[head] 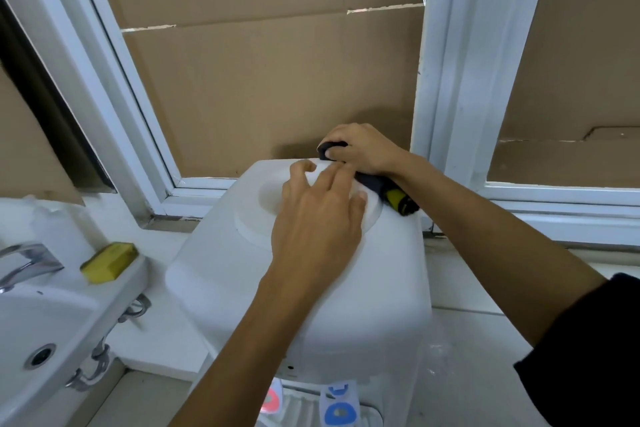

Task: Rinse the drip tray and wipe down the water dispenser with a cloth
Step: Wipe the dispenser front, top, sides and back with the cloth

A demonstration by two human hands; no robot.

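The white water dispenser (214,274) stands on a white counter in the middle of the view, seen from above, with its round bottle well on top. My left hand (318,218) rests on the rim of that well, fingers spread and lightly bent. My right hand (363,147) grips a dark cloth with a yellow patch (394,198) at the dispenser's back right top corner, and the cloth trails under my wrist. The white drip tray (301,406) shows at the dispenser's foot, between the red tap (272,399) and the blue tap (341,409).
A white washbasin (38,329) with a chrome tap (27,262) is on the left, with a yellow sponge (109,262) on its ledge. White window frames backed with brown cardboard (277,80) rise close behind the dispenser. White countertop runs to the right.
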